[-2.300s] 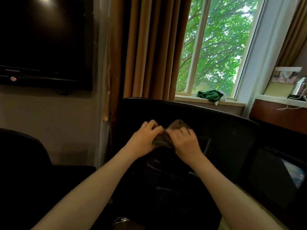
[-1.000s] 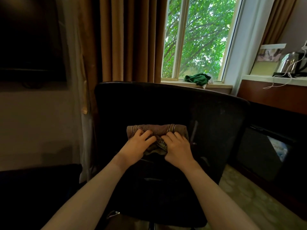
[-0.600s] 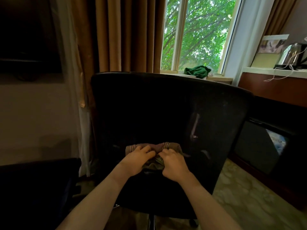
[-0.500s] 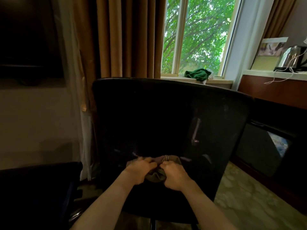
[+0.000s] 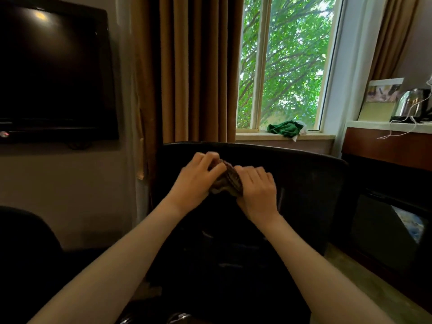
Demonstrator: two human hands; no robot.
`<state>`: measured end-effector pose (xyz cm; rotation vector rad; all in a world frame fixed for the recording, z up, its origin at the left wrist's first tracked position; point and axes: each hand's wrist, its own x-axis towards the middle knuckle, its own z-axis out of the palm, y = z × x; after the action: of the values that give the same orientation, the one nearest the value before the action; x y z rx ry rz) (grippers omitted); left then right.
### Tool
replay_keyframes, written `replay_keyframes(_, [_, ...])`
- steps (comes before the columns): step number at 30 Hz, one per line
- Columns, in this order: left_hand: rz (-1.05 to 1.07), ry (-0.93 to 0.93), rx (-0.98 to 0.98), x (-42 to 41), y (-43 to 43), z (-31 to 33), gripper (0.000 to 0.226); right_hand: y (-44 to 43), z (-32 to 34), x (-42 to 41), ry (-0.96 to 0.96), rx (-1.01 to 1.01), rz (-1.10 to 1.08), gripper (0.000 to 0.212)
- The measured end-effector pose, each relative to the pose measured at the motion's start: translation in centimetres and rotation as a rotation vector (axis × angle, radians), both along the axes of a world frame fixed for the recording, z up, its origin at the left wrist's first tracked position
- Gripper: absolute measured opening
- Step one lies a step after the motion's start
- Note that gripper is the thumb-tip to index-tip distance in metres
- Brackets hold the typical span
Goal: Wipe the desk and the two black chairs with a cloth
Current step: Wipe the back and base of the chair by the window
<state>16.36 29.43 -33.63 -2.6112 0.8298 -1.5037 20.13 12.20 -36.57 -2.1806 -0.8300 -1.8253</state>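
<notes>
Grip: left hand (image 5: 197, 180) and right hand (image 5: 257, 189) both close on the cloth (image 5: 228, 181), fingers curled over it, one hand on each side. The cloth is brown and bunched into a narrow wad between the two hands, so only its middle shows. The thumbs are hidden; I cannot tell how they sit.

Cloth position: against the upper part of the chair (image 5: 308, 183) backrest, just below its top edge. The chair is black and stands directly ahead, its back taking up the centre of the view. Both forearms reach forward to it, bare.

Second chair (image 5: 25, 253): black, lower left, only a dark rounded part showing, apart from both hands.

Holders and contents:
- Sill (image 5: 254, 136) under the window (image 5: 288, 61) — a crumpled green rag (image 5: 282, 128) lies on it, with something white just beside it.
- Counter (image 5: 364, 124) at right, with a pale top over dark wood — a metal kettle (image 5: 412, 105) stands on it, contents not visible. A card (image 5: 379, 99) leans upright beside the kettle, and a white cord (image 5: 397, 132) trails over the counter's front edge.

Surroundings: TV (image 5: 53, 66) on the left wall, screen dark. A tan curtain (image 5: 191, 66) hangs between the TV and the window.
</notes>
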Motion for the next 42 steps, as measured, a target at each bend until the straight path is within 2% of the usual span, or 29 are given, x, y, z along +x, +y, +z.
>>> replay_keyframes(2, [-0.010,-0.121,-0.035,-1.0,0.2,2.6,0.057,0.7,3.2,-0.2,-0.204,0.040,0.009,0.031])
replay_keyframes(5, [0.038,-0.216,-0.069,-1.2,1.0,4.3,0.058,2.0,6.0,0.3,-0.348,0.034,-0.021,0.020])
replay_keyframes(10, [0.188,-0.100,0.014,1.7,3.5,0.8,0.074,4.1,4.1,3.7,-0.451,-0.175,-0.160,0.012])
replay_keyframes(13, [0.245,-0.017,0.006,3.7,3.9,-1.8,0.080,4.8,2.5,4.9,-0.415,-0.237,-0.183,0.025])
replay_keyframes(15, [0.212,-0.022,-0.044,4.7,3.9,-2.7,0.080,5.1,1.9,5.1,-0.374,-0.227,-0.183,0.039])
replay_keyframes(17, [0.175,-0.050,-0.076,5.4,4.0,-3.1,0.078,5.2,1.3,5.2,-0.341,-0.231,-0.202,0.045])
replay_keyframes(19, [0.154,-0.064,-0.086,5.7,4.0,-3.4,0.075,5.1,0.8,5.4,-0.324,-0.229,-0.226,0.041])
replay_keyframes(21, [0.150,-0.053,-0.091,6.0,4.0,-3.8,0.072,5.2,0.4,5.4,-0.313,-0.231,-0.246,0.027])
replay_keyframes(23, [0.136,-0.002,-0.108,6.4,4.1,-4.6,0.073,5.1,-0.3,5.2,-0.236,-0.268,-0.259,0.021])
replay_keyframes(28, [0.110,0.115,-0.108,7.4,4.3,-8.3,0.071,4.7,-4.1,5.1,0.002,-0.331,-0.263,0.075])
replay_keyframes(30, [0.079,0.188,-0.140,7.7,4.2,-9.7,0.067,4.7,-5.4,5.1,0.043,-0.364,-0.295,0.085])
replay_keyframes(34, [0.094,0.263,-0.151,8.0,4.5,-11.5,0.062,5.0,-7.0,5.0,0.047,-0.409,-0.364,0.065])
replay_keyframes(38, [0.081,0.282,-0.169,8.2,4.8,-13.9,0.060,5.3,-8.9,5.5,-0.056,-0.405,-0.342,0.031])
replay_keyframes(42, [0.102,0.358,-0.161,8.4,4.7,-17.4,0.060,5.4,-12.2,6.1,-0.043,-0.402,-0.304,0.026])
